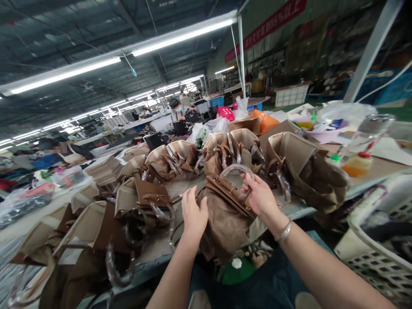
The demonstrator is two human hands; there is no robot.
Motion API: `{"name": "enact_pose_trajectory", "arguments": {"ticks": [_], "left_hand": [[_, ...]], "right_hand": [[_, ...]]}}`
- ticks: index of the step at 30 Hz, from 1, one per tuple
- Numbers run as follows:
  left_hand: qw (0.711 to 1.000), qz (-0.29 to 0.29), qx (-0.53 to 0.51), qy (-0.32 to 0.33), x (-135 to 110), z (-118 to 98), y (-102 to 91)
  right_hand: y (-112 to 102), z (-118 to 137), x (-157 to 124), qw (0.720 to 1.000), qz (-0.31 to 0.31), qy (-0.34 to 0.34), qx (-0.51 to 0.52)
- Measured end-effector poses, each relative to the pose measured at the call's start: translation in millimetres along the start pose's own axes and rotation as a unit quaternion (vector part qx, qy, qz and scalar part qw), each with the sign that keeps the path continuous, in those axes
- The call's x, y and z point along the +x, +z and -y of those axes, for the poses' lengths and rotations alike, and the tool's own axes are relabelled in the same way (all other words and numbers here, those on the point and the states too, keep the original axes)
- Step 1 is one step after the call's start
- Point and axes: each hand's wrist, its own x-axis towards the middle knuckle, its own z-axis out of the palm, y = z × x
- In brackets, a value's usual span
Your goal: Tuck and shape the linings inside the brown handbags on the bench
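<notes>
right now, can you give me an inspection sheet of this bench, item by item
surface: workbench, mostly covered, with a little bare top between the bags
job's things: brown handbag at the near edge, its handle wrapped in clear plastic
clutter: other handbags in rows; bottle of orange liquid; clear bottle; white basket on the right
hands: left hand open against the brown handbag's side; right hand closed on the handle
cables: one white cord at the upper right, above the workbench
surroundings: factory hall with tube lights, a red banner and people at far benches
</notes>
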Motion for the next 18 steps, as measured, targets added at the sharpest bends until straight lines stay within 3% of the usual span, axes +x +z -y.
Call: {"name": "enact_pose_trajectory", "arguments": {"ticks": [1,3,7,11,13,16,18], "left_hand": [[0.998,-0.024,0.035,0.043,-4,-3,-1.8],[0.996,-0.01,0.059,0.064,-16,-5,-4.4],[0.99,0.131,0.024,-0.048,-44,14,8.2],[0.977,0.174,-0.044,-0.119,-48,31,37.6],[0.957,0.222,-0.084,-0.168,-42,29,53.0],[0.898,0.332,-0.141,-0.253,-28,16,77.3],[0.875,0.367,-0.166,-0.267,-19,8,92.6]], "right_hand": [[-2,-1,3,1.0,0.0,0.001,0.003],[-7,-1,9,1.0,0.015,0.004,0.007],[-13,0,22,0.998,0.064,-0.005,-0.007],[-5,4,18,0.994,0.108,-0.017,-0.03],[2,10,8,0.989,0.147,-0.006,-0.024],[10,22,-10,0.981,0.193,0.013,-0.017],[12,30,-21,0.979,0.204,0.013,-0.02]]}}
